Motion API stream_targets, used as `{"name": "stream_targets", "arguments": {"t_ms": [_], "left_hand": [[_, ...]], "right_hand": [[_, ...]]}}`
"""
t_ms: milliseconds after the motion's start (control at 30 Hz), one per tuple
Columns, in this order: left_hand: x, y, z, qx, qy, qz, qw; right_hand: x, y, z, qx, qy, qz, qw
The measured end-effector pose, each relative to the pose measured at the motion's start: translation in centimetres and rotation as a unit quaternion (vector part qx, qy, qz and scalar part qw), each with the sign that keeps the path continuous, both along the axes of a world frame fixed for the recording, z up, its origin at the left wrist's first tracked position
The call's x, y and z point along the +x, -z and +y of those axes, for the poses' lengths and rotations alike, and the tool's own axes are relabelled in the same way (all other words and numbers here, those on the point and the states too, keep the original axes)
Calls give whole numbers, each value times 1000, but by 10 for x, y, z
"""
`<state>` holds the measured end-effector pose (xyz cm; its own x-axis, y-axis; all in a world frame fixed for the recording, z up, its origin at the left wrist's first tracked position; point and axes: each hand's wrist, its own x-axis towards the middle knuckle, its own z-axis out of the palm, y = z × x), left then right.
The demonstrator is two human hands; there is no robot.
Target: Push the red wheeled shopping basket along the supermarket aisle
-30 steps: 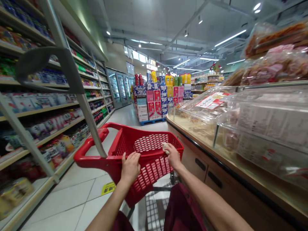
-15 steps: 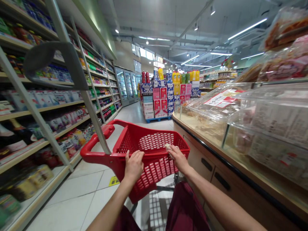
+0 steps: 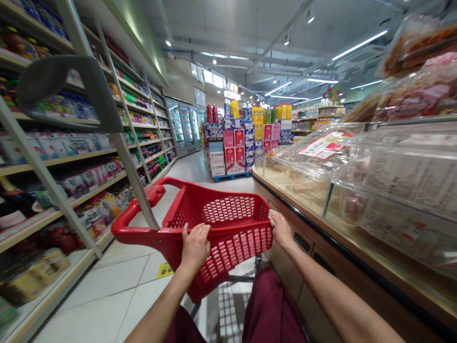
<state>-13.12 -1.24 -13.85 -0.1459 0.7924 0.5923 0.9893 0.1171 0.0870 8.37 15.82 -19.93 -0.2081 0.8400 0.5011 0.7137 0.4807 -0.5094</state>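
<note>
A red plastic shopping cart basket [image 3: 143, 233] stands side-on in front of my knees, with perforated walls and nothing visible inside. My left hand [image 3: 195, 247] is closed over its near rim, fingers hooked inward. At the basket's right end, my right hand [image 3: 281, 231] holds a crumpled white cloth or wipe [image 3: 273, 215] against the corner of the rim. Its fingertips are partly hidden behind the cloth. A grey upright pole [image 3: 134, 181] with a dark grey handle loop [image 3: 107, 95] rises beside the cart's left end.
Stocked shelves [image 3: 85, 152] line the left side. Close on the right is a wooden display counter [image 3: 342, 257] with clear-packed food. Ahead, stacked drink cartons [image 3: 235, 152] stand on a blue pallet [image 3: 232, 176], with glass-door fridges [image 3: 182, 124] behind. A yellow floor sticker [image 3: 164, 270] lies below the cart.
My right hand has slid the white cloth rightward along the rim to the basket's right corner. My left hand keeps its hold on the near rim. The view has shifted slightly.
</note>
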Motion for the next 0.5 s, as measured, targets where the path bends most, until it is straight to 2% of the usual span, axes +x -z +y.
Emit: {"name": "stream_targets", "arguments": {"t_ms": [67, 167, 200, 233, 300, 367, 433, 500], "left_hand": [[0, 1, 0, 1, -3, 2, 1000], [-1, 1, -1, -5, 0, 0, 1000], [-1, 0, -1, -7, 1, -1, 1000], [-1, 0, -1, -9, 3, -1, 1000], [-1, 0, -1, -10, 5, -2, 1000], [-1, 0, -1, -5, 3, 0, 1000], [0, 0, 0, -1, 0, 3, 1000], [0, 0, 0, 0, 1, 9, 1000]], "right_hand": [[-8, 1, -6, 42, -50, 0, 998], [-19, 1, -14, 108, -202, -5, 973], [-16, 0, -13, 100, -206, -5, 973], [-11, -1, -9, 78, -179, -4, 981], [1, -3, -2, 27, -80, 5, 996], [3, -5, -3, 6, -23, 12, 1000], [-10, -6, -14, 27, -63, 8, 998], [-27, -6, -28, 68, -163, 1, 984]]}}
